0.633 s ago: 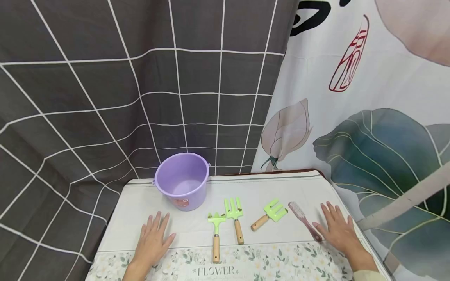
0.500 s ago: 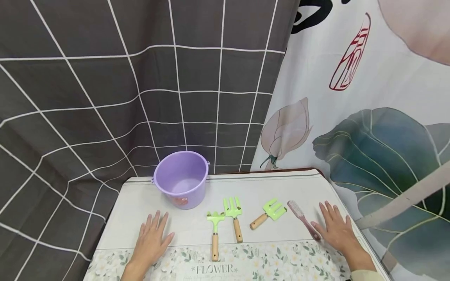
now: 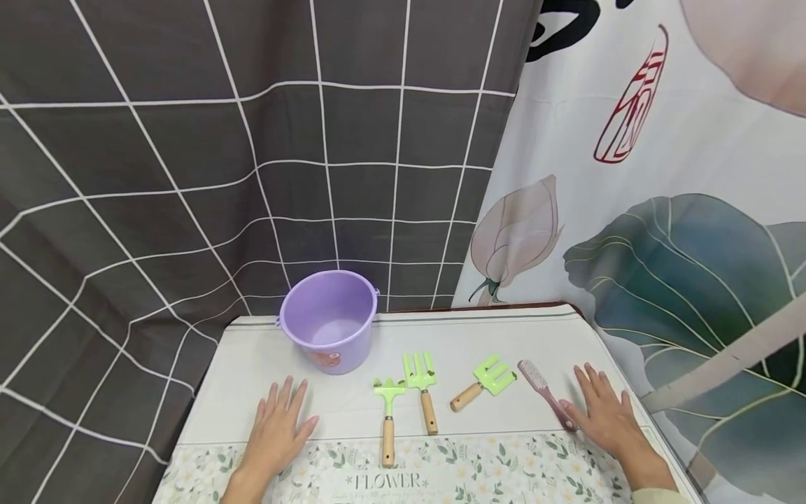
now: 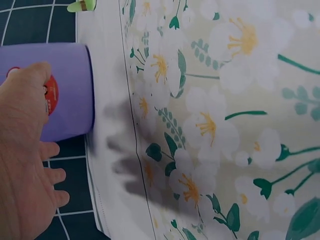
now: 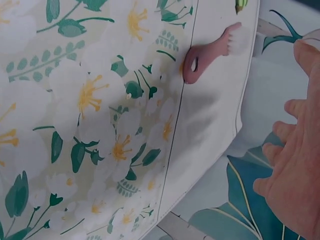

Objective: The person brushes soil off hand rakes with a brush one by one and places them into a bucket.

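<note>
My left hand (image 3: 277,430) is held flat with fingers spread at the table's left, in front of a purple bucket (image 3: 330,350). In the left wrist view its shadow falls on the cloth. My right hand (image 3: 604,416) is likewise spread at the right side, its thumb close to the handle of a pink brush (image 3: 546,394). Between the hands lie a small green rake (image 3: 388,427) and a green garden fork (image 3: 420,381), heads almost together, both with wooden handles. Farther right, another green fork (image 3: 488,381) lies slanted. Both hands hold nothing.
A white tablecloth (image 3: 491,336) with a flowered front band covers the table. Dark grid-patterned cloth (image 3: 352,196) hangs behind and left, a white printed curtain (image 3: 535,140) on the right. A pale pole (image 3: 724,357) slants beside the right edge.
</note>
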`<act>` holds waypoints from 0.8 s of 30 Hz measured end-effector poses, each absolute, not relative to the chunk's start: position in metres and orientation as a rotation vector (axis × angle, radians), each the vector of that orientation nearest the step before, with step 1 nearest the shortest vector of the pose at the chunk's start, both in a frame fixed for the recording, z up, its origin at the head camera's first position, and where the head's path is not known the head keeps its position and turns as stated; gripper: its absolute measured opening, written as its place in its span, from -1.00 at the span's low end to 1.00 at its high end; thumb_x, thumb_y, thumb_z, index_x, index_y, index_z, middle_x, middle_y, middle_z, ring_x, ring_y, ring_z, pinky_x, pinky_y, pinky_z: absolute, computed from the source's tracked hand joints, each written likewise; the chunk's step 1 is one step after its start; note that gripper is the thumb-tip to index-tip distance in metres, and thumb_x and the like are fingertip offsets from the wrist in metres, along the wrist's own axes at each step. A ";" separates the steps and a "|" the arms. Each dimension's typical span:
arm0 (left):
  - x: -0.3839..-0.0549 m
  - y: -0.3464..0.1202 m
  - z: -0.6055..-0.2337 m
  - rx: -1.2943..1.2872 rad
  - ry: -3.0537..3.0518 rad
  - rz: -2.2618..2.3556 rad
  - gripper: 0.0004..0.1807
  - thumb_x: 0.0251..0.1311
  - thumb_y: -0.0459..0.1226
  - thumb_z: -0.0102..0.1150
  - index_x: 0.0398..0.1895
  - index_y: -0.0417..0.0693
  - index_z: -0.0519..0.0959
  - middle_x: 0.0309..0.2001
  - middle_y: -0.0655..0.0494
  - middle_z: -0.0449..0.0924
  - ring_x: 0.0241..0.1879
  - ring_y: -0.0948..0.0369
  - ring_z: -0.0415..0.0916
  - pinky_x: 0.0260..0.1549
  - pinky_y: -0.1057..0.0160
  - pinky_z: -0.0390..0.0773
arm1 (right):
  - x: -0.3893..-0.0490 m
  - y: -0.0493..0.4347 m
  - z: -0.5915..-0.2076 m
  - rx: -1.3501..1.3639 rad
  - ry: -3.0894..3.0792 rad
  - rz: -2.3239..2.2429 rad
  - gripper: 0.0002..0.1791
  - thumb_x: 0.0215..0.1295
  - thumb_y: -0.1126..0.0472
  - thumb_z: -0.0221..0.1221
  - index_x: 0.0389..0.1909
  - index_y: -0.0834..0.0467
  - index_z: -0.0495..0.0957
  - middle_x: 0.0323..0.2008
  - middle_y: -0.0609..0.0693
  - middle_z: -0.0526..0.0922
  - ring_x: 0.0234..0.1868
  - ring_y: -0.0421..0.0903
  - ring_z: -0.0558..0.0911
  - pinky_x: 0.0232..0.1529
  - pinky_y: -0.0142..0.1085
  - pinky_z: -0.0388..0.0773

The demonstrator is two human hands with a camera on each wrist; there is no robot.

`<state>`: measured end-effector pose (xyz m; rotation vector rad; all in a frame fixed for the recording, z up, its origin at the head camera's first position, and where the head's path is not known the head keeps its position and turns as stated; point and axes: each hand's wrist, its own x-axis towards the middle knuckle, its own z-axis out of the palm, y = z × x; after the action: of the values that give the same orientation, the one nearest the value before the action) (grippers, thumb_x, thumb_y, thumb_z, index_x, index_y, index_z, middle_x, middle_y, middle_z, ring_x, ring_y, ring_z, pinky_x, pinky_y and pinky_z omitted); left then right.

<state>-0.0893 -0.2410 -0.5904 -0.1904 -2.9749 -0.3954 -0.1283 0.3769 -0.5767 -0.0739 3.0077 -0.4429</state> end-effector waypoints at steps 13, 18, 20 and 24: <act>-0.092 -0.228 -0.586 -0.240 -2.964 -0.431 -0.22 0.42 0.06 0.17 0.57 -0.10 0.25 0.55 -0.33 0.17 0.52 -0.40 0.07 0.43 -0.47 0.13 | -0.124 0.368 -0.578 -0.101 2.988 -0.521 -0.03 0.47 -0.20 0.13 0.55 0.42 0.04 0.51 0.52 0.05 0.49 0.53 0.06 0.37 0.59 -0.10; -0.092 -0.221 -0.585 -0.264 -2.980 -0.430 -0.22 0.41 0.06 0.18 0.57 -0.09 0.26 0.54 -0.33 0.18 0.52 -0.38 0.09 0.43 -0.45 0.14 | -0.124 0.364 -0.580 -0.097 2.983 -0.533 -0.02 0.46 -0.22 0.13 0.53 0.43 0.07 0.50 0.53 0.08 0.47 0.53 0.11 0.35 0.59 0.02; -0.092 -0.219 -0.585 -0.266 -2.987 -0.436 -0.22 0.42 0.06 0.18 0.57 -0.09 0.26 0.54 -0.32 0.19 0.51 -0.37 0.10 0.44 -0.45 0.15 | -0.124 0.364 -0.582 -0.104 2.989 -0.534 -0.03 0.46 -0.22 0.14 0.52 0.44 0.09 0.49 0.54 0.10 0.45 0.55 0.15 0.34 0.56 0.10; -0.090 -0.215 -0.584 -0.276 -3.002 -0.456 -0.23 0.42 0.05 0.18 0.57 -0.09 0.27 0.54 -0.32 0.19 0.51 -0.38 0.11 0.43 -0.45 0.15 | -0.124 0.363 -0.587 -0.126 3.014 -0.524 -0.06 0.44 -0.19 0.18 0.50 0.44 0.14 0.47 0.55 0.14 0.40 0.59 0.24 0.30 0.49 0.26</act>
<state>-0.0901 -0.2152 -0.5837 -0.2763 -3.0023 -0.4560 -0.1235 0.3627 -0.5866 -0.1263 3.0135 -0.5242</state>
